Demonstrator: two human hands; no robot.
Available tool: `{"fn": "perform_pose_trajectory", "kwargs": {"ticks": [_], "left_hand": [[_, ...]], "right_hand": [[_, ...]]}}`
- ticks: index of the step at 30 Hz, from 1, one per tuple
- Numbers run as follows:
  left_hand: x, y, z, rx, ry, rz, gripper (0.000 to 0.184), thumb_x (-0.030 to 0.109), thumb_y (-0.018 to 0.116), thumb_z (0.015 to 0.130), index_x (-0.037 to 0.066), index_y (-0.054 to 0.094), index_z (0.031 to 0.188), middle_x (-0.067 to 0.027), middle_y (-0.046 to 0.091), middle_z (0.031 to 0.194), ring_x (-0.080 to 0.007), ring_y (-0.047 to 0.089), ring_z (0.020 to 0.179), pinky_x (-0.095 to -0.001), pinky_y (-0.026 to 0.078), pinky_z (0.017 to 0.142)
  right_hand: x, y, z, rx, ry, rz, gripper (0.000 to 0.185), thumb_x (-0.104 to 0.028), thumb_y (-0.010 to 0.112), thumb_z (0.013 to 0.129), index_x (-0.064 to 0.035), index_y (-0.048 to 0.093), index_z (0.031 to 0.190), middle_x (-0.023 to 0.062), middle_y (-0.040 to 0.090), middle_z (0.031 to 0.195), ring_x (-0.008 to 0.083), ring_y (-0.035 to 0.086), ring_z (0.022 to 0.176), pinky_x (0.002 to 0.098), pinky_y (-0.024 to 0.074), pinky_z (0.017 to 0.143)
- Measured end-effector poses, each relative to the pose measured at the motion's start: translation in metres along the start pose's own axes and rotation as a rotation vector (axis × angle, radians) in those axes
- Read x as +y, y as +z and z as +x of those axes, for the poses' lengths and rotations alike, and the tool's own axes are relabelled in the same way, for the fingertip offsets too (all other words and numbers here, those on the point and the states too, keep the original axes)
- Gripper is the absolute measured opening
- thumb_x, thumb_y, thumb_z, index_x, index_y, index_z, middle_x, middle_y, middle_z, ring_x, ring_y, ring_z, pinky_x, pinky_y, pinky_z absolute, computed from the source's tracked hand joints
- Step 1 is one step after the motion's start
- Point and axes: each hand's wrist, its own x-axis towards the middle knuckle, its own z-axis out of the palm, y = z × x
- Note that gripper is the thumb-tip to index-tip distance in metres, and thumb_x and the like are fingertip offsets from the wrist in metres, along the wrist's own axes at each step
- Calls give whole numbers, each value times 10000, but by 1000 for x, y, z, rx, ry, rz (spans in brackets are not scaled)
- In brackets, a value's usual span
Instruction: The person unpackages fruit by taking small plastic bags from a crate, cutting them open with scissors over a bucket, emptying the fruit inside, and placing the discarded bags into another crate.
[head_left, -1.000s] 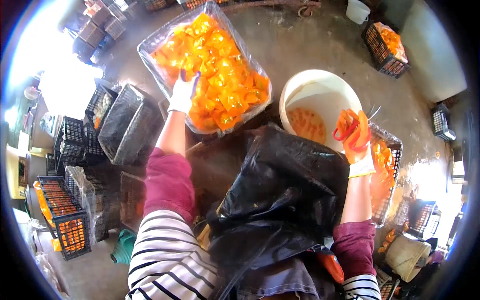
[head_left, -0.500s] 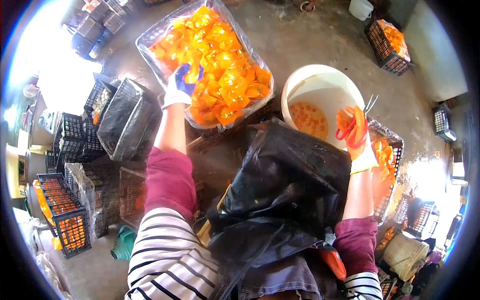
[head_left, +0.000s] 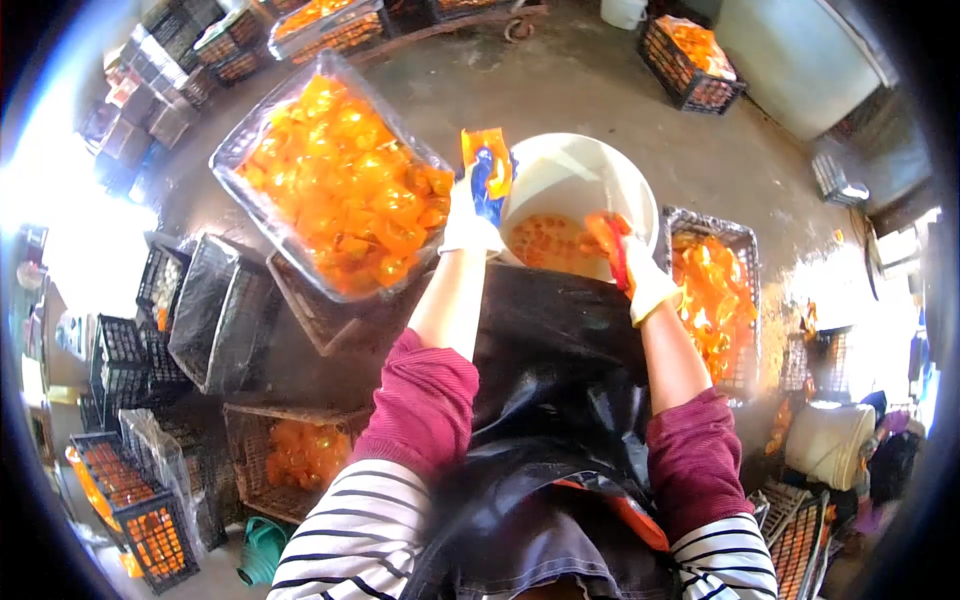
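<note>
My left hand (head_left: 482, 195), in a white glove with a blue palm, grips a shiny orange plastic packet (head_left: 487, 150) held upright at the bucket's left rim. My right hand (head_left: 630, 258), in an orange and white glove, is closed on red-handled scissors (head_left: 618, 250) over the bucket's right side; their blades cannot be made out. Between my hands stands the white bucket (head_left: 600, 165), with round orange pieces in liquid (head_left: 550, 240) at its bottom. To the left, a plastic-lined crate (head_left: 225, 165) is heaped with similar orange packets (head_left: 345, 185).
Right of the bucket is a crate (head_left: 752, 300) of crumpled orange plastic (head_left: 710, 305). Black crates (head_left: 215, 310) stand at the left, near a green container (head_left: 262, 550). Another filled crate (head_left: 690, 75) sits at the back right. A black apron (head_left: 560, 350) covers my lap.
My left hand has moved right from the heaped crate to the bucket, with a packet in it. My right hand has come left over the bucket, and the scissors have turned. The view has shifted.
</note>
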Motion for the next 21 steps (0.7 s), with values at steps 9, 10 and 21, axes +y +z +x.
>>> {"fn": "perform_pose_trajectory", "kwargs": {"ticks": [9,10,21], "left_hand": [[-29,6,3,-46,-28,-2,525,433,535,949,10,500,1259,-126,600,1194,-241,591,1087,-369,500,937],[-33,7,3,-47,-13,52,525,432,523,955,7,498,1263,-130,599,1202,-238,593,1090,-363,503,934],[-53,-31,27,-81,22,501,400,260,519,963,-2,501,1264,-130,578,1231,-246,576,1117,-364,495,929]], "right_hand": [[-10,31,-9,-278,129,-643,305,-194,662,894,-60,571,1153,49,617,1070,140,574,978,268,446,873],[-8,34,-8,-296,68,-653,308,-195,662,893,-65,574,1159,51,619,1075,143,573,979,273,446,872],[12,11,20,-68,-109,-473,319,-83,612,910,-1,524,1206,70,635,1053,146,619,972,227,493,825]]}}
